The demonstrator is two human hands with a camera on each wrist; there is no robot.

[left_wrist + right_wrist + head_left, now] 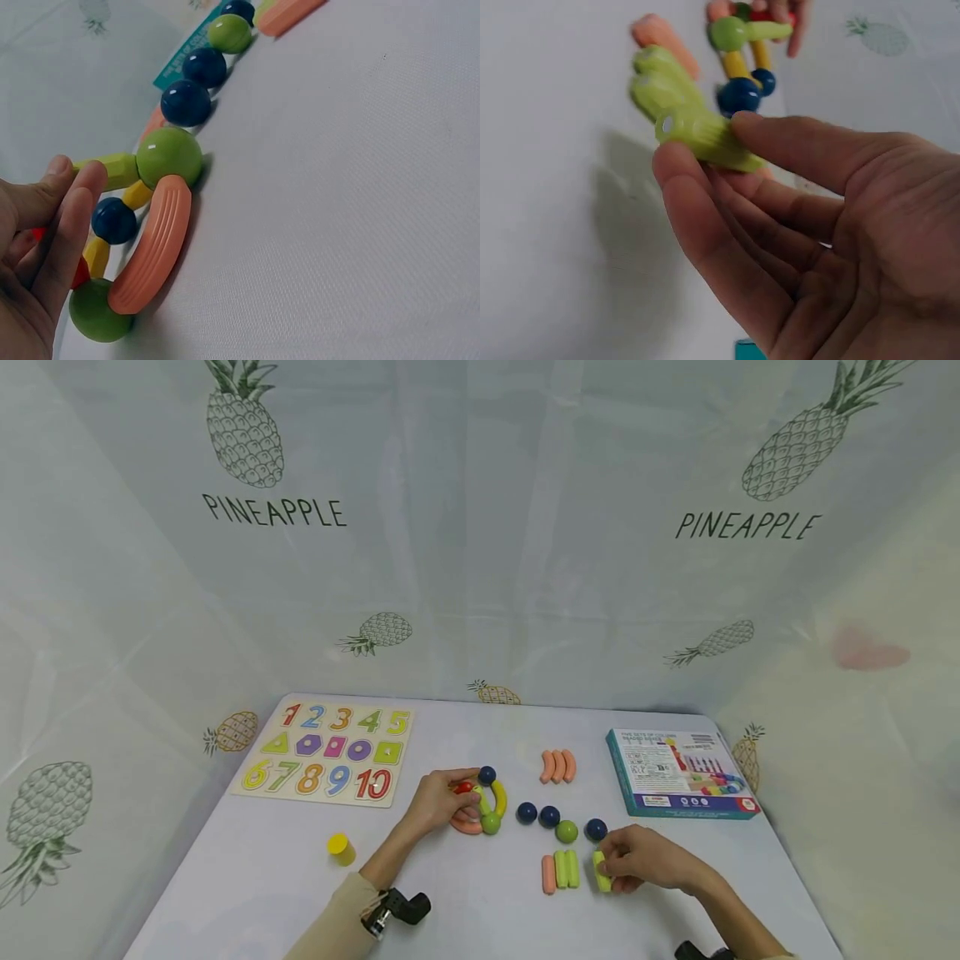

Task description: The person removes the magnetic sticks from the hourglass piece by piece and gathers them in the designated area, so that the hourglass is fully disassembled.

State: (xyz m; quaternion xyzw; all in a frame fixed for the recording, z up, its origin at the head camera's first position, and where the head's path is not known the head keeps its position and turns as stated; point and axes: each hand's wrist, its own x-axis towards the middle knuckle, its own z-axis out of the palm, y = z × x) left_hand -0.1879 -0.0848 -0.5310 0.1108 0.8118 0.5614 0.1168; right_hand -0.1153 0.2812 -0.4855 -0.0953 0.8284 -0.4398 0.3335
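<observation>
My left hand (433, 803) pinches a light green rod (114, 171) on a joined figure of balls and rods. In that figure, a green ball (169, 156) meets the light green rod and a curved coral rod (156, 247). A blue ball (487, 775) and a curved yellow rod (500, 797) form its far side; red parts are partly hidden behind the fingers. Between thumb and fingertips, my right hand (651, 858) holds another light green rod (705, 139). Left of that hand lie two more light green rods (567, 869) and a straight coral rod (549, 875).
Three blue balls, one of them a blue ball (527, 813) nearest the figure, form a row with a green ball (567, 832). Curved coral rods (558, 766) lie behind. A number board (322, 752), yellow cylinder (341, 849) and box (684, 774) stand around them; a pineapple-print curtain (510, 568) hangs behind.
</observation>
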